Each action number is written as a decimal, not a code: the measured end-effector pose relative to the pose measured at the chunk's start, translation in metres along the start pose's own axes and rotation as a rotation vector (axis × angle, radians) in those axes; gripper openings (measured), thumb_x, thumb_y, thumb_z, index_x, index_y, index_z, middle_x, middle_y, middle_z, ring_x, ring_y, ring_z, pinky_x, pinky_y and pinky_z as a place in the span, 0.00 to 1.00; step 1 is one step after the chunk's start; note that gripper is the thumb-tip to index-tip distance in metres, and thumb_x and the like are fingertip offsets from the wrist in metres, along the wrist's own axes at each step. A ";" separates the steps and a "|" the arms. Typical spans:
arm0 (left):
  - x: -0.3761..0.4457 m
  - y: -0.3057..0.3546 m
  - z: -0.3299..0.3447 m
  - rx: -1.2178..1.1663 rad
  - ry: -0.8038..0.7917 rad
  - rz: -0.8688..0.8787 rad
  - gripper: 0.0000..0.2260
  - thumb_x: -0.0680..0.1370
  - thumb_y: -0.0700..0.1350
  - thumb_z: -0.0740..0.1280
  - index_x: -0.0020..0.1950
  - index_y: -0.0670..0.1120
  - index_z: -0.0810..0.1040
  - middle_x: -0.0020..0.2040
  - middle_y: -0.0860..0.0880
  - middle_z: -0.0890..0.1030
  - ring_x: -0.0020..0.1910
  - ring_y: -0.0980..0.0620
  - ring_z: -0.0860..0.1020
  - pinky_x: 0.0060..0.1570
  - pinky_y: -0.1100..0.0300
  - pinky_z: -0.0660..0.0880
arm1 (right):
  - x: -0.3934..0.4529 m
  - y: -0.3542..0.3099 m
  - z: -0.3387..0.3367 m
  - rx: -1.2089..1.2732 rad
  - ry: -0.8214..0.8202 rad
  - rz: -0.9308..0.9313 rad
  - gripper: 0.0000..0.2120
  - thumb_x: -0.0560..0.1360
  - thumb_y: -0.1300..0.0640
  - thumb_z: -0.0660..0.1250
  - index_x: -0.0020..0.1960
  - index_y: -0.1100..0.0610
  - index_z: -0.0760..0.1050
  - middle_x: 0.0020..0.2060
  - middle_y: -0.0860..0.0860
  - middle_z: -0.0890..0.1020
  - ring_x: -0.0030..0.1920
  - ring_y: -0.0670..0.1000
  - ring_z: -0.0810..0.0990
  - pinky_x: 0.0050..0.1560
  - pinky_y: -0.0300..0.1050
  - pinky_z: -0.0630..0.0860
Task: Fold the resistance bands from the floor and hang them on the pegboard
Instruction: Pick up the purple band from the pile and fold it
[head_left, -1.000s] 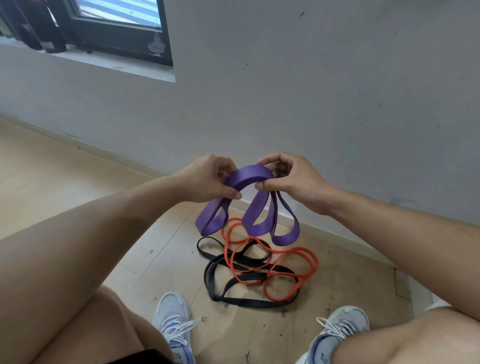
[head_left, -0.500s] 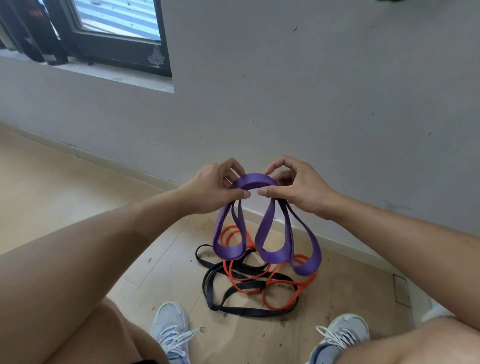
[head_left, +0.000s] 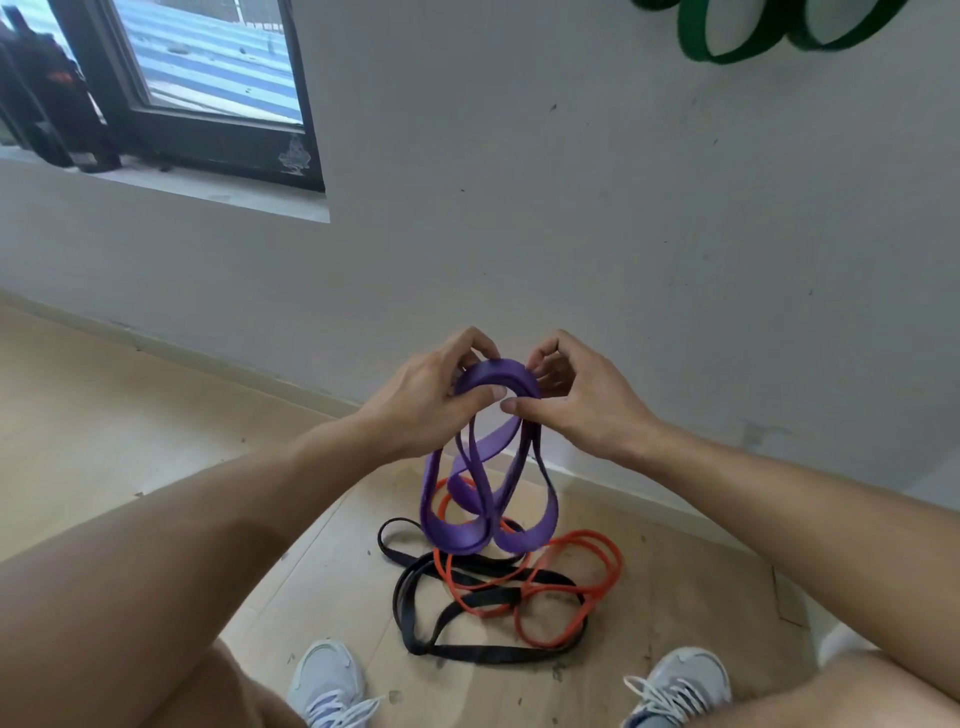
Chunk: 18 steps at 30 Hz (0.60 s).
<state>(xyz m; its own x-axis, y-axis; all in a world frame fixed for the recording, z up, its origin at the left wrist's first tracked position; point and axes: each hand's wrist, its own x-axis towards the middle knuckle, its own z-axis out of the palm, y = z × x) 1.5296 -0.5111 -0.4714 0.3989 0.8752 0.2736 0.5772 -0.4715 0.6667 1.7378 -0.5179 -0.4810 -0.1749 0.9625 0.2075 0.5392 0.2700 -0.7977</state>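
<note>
Above floor bands, both hands (head_left: 498, 400) thumb-to-thumb, L & R pinching folded purple band (head_left: 485, 499) top.

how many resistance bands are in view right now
4: purple band held in both hands, black band and orange band tangled on the floor, green band hanging at the top edge, cut off, so more may hang there.

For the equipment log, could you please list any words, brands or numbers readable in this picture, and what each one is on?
No text can be read.
Window frame: a pale mark at its lower right corner, too blurred to read.
Purple band, orange band, black band and green bands: no print visible.
Shoes: no legible logo.
</note>
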 end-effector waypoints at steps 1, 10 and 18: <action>0.000 -0.001 0.000 0.000 -0.004 -0.004 0.11 0.80 0.50 0.70 0.60 0.53 0.72 0.47 0.53 0.81 0.47 0.52 0.79 0.49 0.56 0.76 | -0.001 0.000 0.000 0.009 0.008 -0.007 0.18 0.70 0.51 0.81 0.52 0.50 0.74 0.46 0.48 0.85 0.45 0.48 0.85 0.49 0.44 0.83; 0.000 -0.016 0.006 0.127 0.142 -0.021 0.31 0.68 0.60 0.78 0.66 0.56 0.71 0.57 0.57 0.77 0.53 0.57 0.78 0.54 0.51 0.80 | 0.000 0.009 0.003 0.048 0.099 0.016 0.16 0.70 0.50 0.81 0.53 0.48 0.79 0.44 0.46 0.85 0.43 0.44 0.84 0.46 0.39 0.82; 0.003 -0.007 0.019 0.204 0.193 -0.023 0.07 0.75 0.48 0.73 0.52 0.49 0.82 0.46 0.54 0.84 0.46 0.56 0.82 0.49 0.52 0.82 | 0.002 0.011 -0.004 -0.013 0.161 0.044 0.16 0.70 0.49 0.82 0.53 0.46 0.79 0.46 0.43 0.84 0.42 0.46 0.85 0.41 0.41 0.83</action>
<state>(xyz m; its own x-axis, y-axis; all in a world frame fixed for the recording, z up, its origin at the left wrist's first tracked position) 1.5400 -0.5073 -0.4880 0.2518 0.8811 0.4003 0.7237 -0.4461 0.5266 1.7464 -0.5128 -0.4874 -0.0173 0.9651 0.2613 0.5540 0.2268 -0.8010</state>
